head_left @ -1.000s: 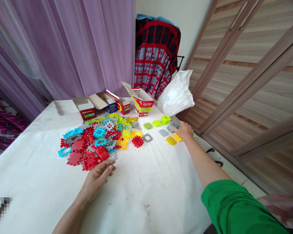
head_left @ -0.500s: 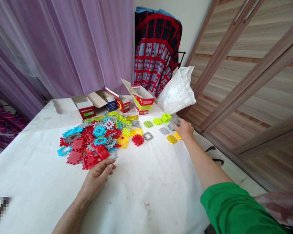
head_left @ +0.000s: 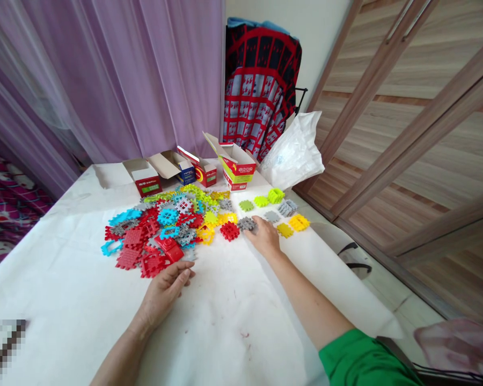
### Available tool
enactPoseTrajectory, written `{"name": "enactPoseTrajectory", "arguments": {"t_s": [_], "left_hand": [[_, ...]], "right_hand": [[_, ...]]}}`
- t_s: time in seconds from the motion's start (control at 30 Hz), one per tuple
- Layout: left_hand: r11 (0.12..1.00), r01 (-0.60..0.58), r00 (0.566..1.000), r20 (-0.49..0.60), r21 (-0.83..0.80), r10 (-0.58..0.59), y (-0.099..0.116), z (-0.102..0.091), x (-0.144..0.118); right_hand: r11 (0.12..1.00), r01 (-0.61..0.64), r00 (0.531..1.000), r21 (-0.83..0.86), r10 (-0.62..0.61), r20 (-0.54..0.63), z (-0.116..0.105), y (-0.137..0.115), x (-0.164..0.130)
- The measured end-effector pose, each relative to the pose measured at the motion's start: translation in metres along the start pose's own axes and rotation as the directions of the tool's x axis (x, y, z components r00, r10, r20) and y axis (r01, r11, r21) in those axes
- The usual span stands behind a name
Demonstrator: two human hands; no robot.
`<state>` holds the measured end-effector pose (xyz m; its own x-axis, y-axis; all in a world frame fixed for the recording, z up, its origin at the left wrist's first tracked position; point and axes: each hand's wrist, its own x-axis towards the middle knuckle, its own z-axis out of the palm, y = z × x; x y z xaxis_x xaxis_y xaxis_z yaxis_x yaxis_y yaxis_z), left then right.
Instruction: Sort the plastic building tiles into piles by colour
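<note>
My right hand (head_left: 264,237) reaches over the white-covered table, its thumb and fingers closed at the edge of a grey toothed building tile (head_left: 247,224). Left of that tile lies a red one (head_left: 229,231). My left hand (head_left: 169,281) rests on the cloth below the heap, fingers loosely stretched and holding nothing that I can see. Near its fingertips is a smooth red block (head_left: 169,250). The heap of red, blue, grey, yellow and green tiles (head_left: 168,216) spreads beyond it. Beyond my right hand stand grey tiles (head_left: 287,207) and yellow tiles (head_left: 299,222).
Open cardboard boxes line the far edge, among them a red one (head_left: 148,186), a blue one (head_left: 187,174) and a red-and-green one (head_left: 239,169). A white plastic bag (head_left: 293,153) stands at the back right. Green tiles (head_left: 276,195) sit before it.
My right hand has moved left from the grey stack at the far right to the grey tile beside the red one. My left hand stays in place.
</note>
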<state>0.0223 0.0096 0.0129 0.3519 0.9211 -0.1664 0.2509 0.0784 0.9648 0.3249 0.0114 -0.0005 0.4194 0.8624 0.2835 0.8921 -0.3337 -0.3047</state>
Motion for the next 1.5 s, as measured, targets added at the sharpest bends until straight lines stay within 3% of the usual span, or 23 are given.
{"name": "enactPoseTrajectory", "arguments": {"t_s": [0.3,0.57,0.77,0.9,1.07,1.23,1.33,1.5], "left_hand": [[1.0,0.001,1.0,-0.001,0.012,-0.001,0.001,0.001,0.0],[1.0,-0.009,1.0,0.006,0.027,0.009,0.0,0.0,0.0],[0.999,-0.012,1.0,0.004,0.044,0.012,0.002,0.001,-0.001],[0.999,-0.01,1.0,0.0,0.032,0.01,0.002,0.001,0.0],[1.0,0.002,1.0,0.003,0.021,-0.002,0.001,0.002,-0.001],[0.999,-0.003,0.999,-0.055,-0.043,0.001,-0.002,0.004,0.0],[0.996,-0.025,0.995,-0.096,-0.084,0.017,-0.005,0.005,-0.001],[0.995,-0.061,0.993,-0.103,-0.084,0.052,-0.009,0.006,0.0]], "right_hand": [[0.992,-0.035,0.998,-0.122,0.04,0.039,-0.005,-0.011,-0.001],[0.975,-0.167,0.986,-0.148,0.163,-0.038,-0.012,0.012,0.012],[0.963,-0.182,0.982,-0.198,0.188,0.012,-0.012,0.018,0.011],[0.971,-0.166,0.986,-0.171,0.161,-0.044,-0.013,0.018,0.007],[0.997,-0.013,0.987,-0.071,0.002,-0.162,-0.011,0.006,-0.007],[0.979,0.14,0.983,0.15,-0.12,-0.137,0.0,-0.016,-0.024],[0.954,0.121,0.986,0.275,-0.082,-0.148,0.006,-0.017,-0.027],[0.882,-0.05,0.988,0.469,0.111,-0.104,0.018,-0.002,-0.018]]}}
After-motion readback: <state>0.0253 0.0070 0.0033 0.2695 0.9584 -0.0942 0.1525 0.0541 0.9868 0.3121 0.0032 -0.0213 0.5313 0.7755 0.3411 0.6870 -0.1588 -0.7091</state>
